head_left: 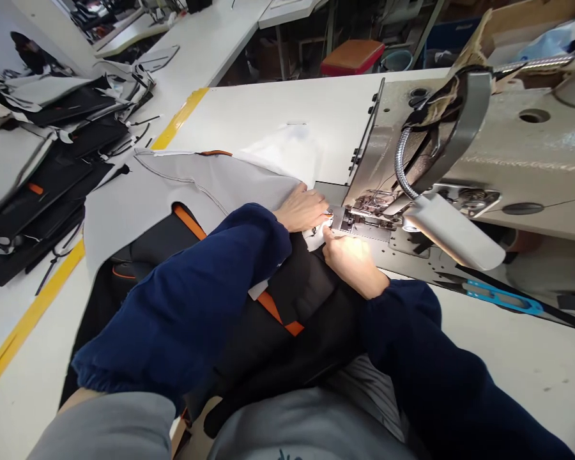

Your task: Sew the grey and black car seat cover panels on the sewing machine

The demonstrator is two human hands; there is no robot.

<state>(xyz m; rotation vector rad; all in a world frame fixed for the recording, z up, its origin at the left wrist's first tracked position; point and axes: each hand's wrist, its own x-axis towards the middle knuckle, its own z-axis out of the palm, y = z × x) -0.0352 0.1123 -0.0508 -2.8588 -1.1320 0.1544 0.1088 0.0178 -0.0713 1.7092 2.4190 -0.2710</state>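
My left hand (303, 208) lies flat, fingers together, on a grey fabric panel (172, 185) right beside the presser foot (347, 218) of the sewing machine (498, 147). My right hand (351, 257) pinches the fabric's white edge just in front of the foot, lit by the machine's lamp (453, 231). Black cloth with orange trim (287, 300) hangs from under both arms toward my lap. Both forearms wear dark blue sleeves.
A pile of black, grey and orange cut pieces (48, 160) lies at the left beyond a yellow tape line (33, 306). Blue thread snips (501, 297) rest on the table right of the machine bed. A red stool (352, 56) stands behind the white table (278, 115).
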